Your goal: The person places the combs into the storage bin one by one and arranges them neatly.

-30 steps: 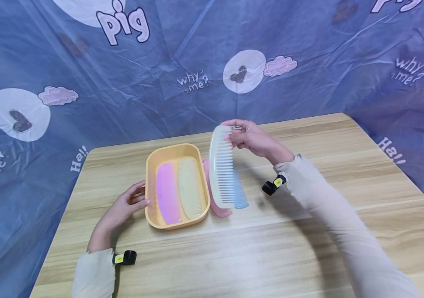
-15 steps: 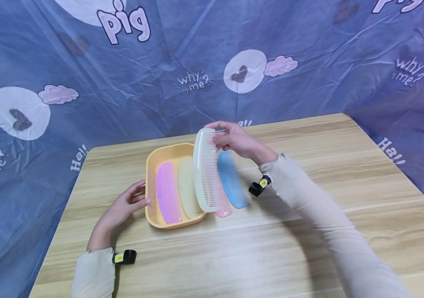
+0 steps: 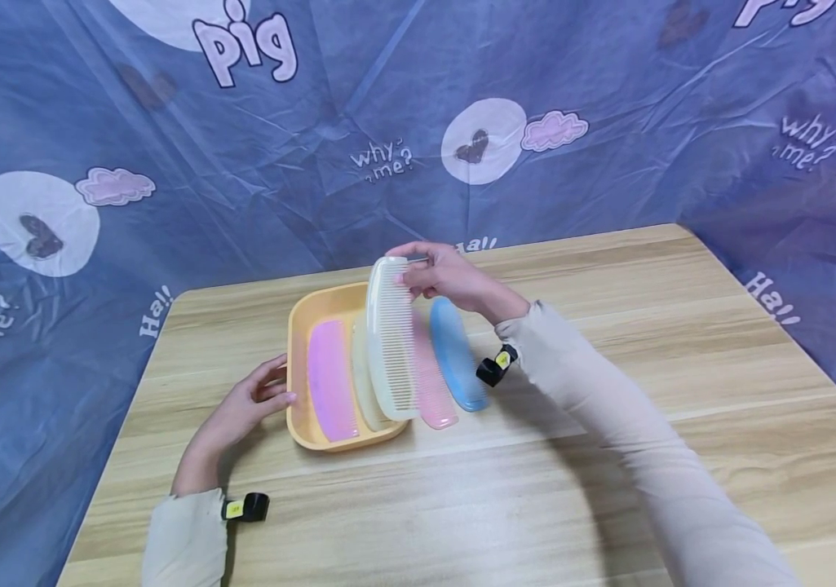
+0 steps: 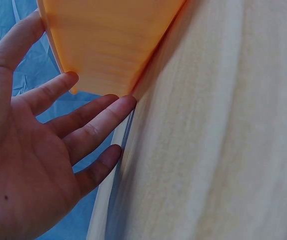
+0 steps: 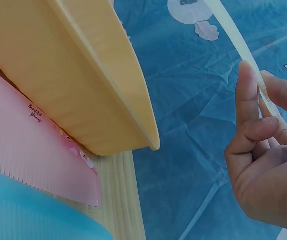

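My right hand [image 3: 447,277] pinches a pale cream comb [image 3: 387,342] near its far end, between thumb and fingers. The comb stands on a slant over the right side of a yellow tray [image 3: 294,359], teeth to the right. In the right wrist view this comb [image 5: 233,32] shows edge-on between the fingertips. Inside the tray lie a purple-pink comb [image 3: 331,379] and another cream comb [image 3: 363,375], partly covered by the held one. Fingers of my left hand [image 3: 245,408] touch the tray's left side; in the left wrist view they are extended and loosely spread.
Right of the tray, a pink comb [image 3: 434,383] and a blue comb [image 3: 456,355] lie on the wooden table [image 3: 506,489]. A blue printed cloth [image 3: 300,179] hangs behind the table and at its sides.
My right hand has carried the cream comb leftward, from beside the tray to over its right side. The pink and blue combs show more now. My left hand and the tray stay put.
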`<action>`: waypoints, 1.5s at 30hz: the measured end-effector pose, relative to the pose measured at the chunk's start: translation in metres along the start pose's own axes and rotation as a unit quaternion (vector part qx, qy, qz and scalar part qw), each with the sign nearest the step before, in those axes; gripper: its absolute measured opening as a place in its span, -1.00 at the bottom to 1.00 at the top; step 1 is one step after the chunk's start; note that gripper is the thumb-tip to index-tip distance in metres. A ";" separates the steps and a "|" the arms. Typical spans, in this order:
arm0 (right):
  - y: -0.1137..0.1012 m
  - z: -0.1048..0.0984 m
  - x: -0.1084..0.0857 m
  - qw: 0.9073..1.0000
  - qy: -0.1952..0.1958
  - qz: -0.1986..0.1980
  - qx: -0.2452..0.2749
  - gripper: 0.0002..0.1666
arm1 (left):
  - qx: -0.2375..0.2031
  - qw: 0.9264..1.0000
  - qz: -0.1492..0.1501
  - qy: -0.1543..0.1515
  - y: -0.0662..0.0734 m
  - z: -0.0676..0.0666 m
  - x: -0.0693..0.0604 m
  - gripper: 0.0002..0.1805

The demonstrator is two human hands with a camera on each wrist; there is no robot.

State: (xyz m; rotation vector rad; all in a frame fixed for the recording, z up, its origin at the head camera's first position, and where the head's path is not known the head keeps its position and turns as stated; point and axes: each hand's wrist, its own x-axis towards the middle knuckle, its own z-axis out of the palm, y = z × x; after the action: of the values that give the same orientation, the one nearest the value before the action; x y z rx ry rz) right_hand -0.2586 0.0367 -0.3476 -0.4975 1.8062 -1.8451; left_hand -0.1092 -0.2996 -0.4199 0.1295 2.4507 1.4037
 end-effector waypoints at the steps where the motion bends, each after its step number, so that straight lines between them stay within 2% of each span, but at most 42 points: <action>1: 0.000 0.001 0.001 1.000 0.000 0.000 -0.001 -0.46 | 0.001 1.000 0.000 0.000 0.000 0.000 0.000 -0.21; 14: 0.006 0.009 0.014 0.999 0.013 0.017 -0.030 -0.48 | -0.027 1.000 0.007 0.001 -0.001 0.004 -0.002 -0.21; 24: 0.017 0.015 0.020 0.999 0.015 0.031 -0.039 -0.48 | -0.025 1.000 0.006 0.001 0.000 0.004 -0.002 -0.21; 45: 0.024 0.024 0.024 0.995 -0.012 0.037 -0.089 -0.56 | -0.029 1.000 0.007 0.001 0.000 0.004 -0.002 -0.22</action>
State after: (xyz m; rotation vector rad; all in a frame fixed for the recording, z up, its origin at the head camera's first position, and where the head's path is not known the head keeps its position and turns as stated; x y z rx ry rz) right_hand -0.2617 0.0034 -0.3721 -0.5093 1.9565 -1.6309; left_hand -0.1057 -0.2965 -0.4215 0.1321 2.4118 1.4805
